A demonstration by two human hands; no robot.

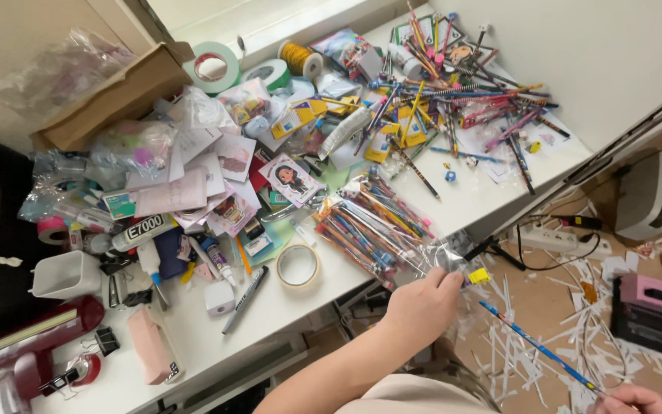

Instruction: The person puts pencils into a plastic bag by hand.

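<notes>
My left hand (421,303) reaches past the front edge of the white desk (208,337) and pinches a clear plastic sleeve (453,257). A small yellow piece (479,276) sits by my fingertips at the sleeve. Low at the right corner, my right hand (631,399) holds one end of a long blue patterned pencil (538,349), which slants up towards my left hand. Just left of the sleeve lies a heap of pencils packed in clear sleeves (369,222).
Loose pencils (461,100) cover the desk's far right. Also on the desk are a tape ring (298,266), a marker (244,299), green tape rolls (212,65), a cardboard box (116,92) and a white tub (67,274). On the floor are paper scraps (515,360), a power strip (553,241) and a pink box (657,314).
</notes>
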